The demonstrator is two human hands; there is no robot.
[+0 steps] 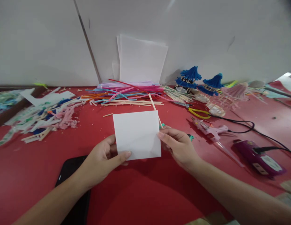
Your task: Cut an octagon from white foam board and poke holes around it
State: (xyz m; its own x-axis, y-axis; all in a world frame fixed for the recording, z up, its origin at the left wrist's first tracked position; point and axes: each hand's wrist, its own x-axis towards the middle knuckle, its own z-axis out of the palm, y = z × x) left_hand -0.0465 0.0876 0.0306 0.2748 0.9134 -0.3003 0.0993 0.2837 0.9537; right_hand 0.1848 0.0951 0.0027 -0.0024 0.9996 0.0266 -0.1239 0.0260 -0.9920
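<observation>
Your card (137, 136) is up off the surface (136, 193), between your hands, its face toward you. Your left grip (105, 157) pinches it by the lower left corner, thumb in front, fingers behind. Your right grip (180, 143) holds the right side, and a thin stick (153, 103) slants up from those same fingers; how firmly it bears on each, you cannot tell from here.

Expect the card to be light and fairly stiff, yet quick to crease if you squeeze a corner, and perhaps slick under the thumb. Take it by opposite edges. The stick looks light and likely to snap if bent.

Beyond the card's top edge lies the stem pile (136, 89); scraps (63, 112) lie to the left, the glue gun (212, 132) to the right. A phone (70, 168) sits under your left forearm. Your open room is toward yourself, between the forearms.
</observation>
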